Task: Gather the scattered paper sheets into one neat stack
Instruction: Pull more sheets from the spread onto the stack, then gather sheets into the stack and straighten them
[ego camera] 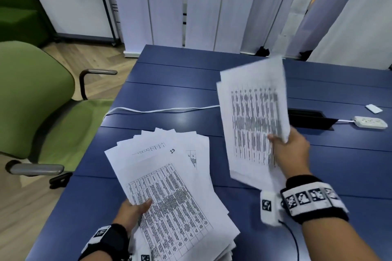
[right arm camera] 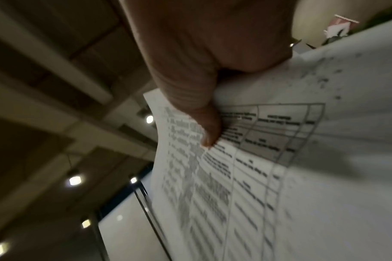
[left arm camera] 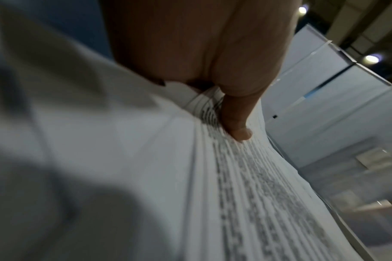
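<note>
With the left hand (ego camera: 132,210) pinching a fanned bundle of white printed paper sheets (ego camera: 169,186) above the blue tabletop (ego camera: 169,82) and the right hand (ego camera: 290,146) gripping a second raised sheaf (ego camera: 252,121), either loose grip could spill pages during merging.

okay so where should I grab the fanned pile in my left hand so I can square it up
Probably the right long edge of the fanned pile, with the right hand once free. The left hand pinches the near-left corner, and the sheets splay out at the far end.
</note>
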Tool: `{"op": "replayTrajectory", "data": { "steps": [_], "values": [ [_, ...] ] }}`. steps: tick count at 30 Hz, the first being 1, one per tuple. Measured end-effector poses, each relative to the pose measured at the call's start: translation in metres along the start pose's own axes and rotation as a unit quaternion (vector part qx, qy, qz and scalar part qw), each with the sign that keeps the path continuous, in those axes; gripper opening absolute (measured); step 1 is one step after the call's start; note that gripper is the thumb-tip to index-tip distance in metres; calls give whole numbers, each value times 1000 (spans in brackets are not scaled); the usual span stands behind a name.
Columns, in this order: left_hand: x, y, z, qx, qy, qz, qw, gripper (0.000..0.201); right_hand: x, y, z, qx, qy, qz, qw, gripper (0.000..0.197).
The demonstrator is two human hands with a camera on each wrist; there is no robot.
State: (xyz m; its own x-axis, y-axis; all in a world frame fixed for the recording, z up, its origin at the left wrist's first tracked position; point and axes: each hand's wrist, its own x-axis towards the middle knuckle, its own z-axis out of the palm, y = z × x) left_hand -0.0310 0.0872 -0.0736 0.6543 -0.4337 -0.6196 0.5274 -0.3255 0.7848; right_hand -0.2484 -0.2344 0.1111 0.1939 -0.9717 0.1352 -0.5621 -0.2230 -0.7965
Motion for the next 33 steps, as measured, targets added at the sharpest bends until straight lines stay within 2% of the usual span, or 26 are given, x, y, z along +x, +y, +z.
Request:
{"op": "replayTrajectory", "data": {
  "steps": [2,4,7,10,11,14,15,17,18,20,21,22,23,24,26,29,31,33],
  "values": [
    [-3,1,4,24,0,8,1000,83,10,-20,-8,65,-46,-5,997,13],
    [-4,0,7,43,-1,13,999,65,7,-27,-2,86,-137,13,987,17],
    [-3,2,12,73,-17,20,997,61,-18,-16,33,64,-248,68,964,21],
    [-11,14,17,98,-28,33,994,38,-49,18,80,19,-299,111,948,29],
    [-15,19,19,97,-27,38,994,38,-58,30,94,-6,-311,121,943,31],
    [-29,35,26,78,-33,32,996,62,-79,60,118,-48,-336,141,930,36],
    [-33,40,27,65,-43,25,997,67,-83,66,120,-82,-340,136,927,45],
    [-35,45,28,50,-73,21,996,69,-89,74,122,-195,-323,127,917,76],
    [-36,46,29,53,-80,30,995,73,-92,75,123,-205,-315,140,916,89],
    [-30,42,30,73,-90,38,993,94,-103,78,129,-137,-344,163,914,100],
    [-27,39,32,81,-97,45,991,104,-108,80,132,-111,-362,152,913,102],
    [-25,37,34,94,-100,46,990,106,-114,81,135,-124,-377,140,907,104],
    [-23,36,38,108,-98,44,988,97,-118,83,136,-145,-389,127,901,108],
    [-23,35,41,120,-89,46,988,80,-119,86,135,-151,-390,131,899,113],
    [-24,36,47,113,-70,57,989,54,-113,95,127,-73,-391,164,903,121],
    [-40,54,59,73,-81,80,991,46,-96,116,110,122,-343,242,899,110],
    [-52,71,70,55,-95,102,989,39,-84,110,89,225,-328,245,884,105],
    [-62,88,82,41,-116,120,985,37,-70,88,67,295,-343,223,864,99]
  ]
}}
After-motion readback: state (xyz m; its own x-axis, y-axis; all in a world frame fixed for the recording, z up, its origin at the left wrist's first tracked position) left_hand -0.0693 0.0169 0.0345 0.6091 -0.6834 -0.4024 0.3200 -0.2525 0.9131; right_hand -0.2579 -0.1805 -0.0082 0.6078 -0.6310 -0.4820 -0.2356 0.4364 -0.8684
